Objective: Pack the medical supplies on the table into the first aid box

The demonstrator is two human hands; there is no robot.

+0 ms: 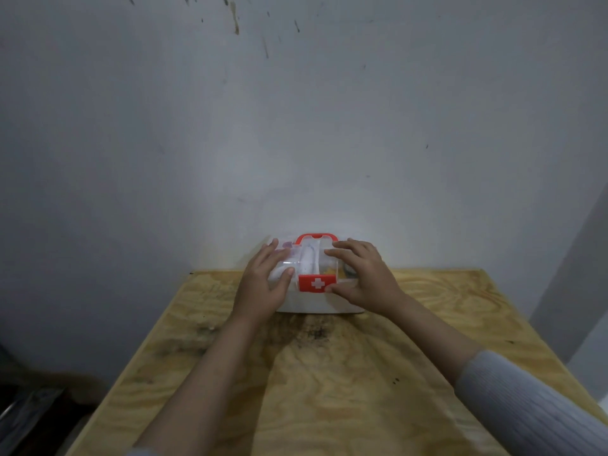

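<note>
The first aid box (312,302) stands at the far edge of the wooden table, against the wall. It has a white base, a clear lid, a red handle (316,237) on top and a red latch (317,283) with a white cross in front. Blurred supplies show through the lid. My left hand (268,281) lies flat on the lid's left side, its thumb near the latch. My right hand (362,274) presses on the lid's right side, with its thumb touching the latch's right end. The lid is down on the base.
The plywood table (312,373) carries dark stains in the middle. A grey wall (296,126) rises right behind the box. The table's left edge drops off to a dark floor (33,406).
</note>
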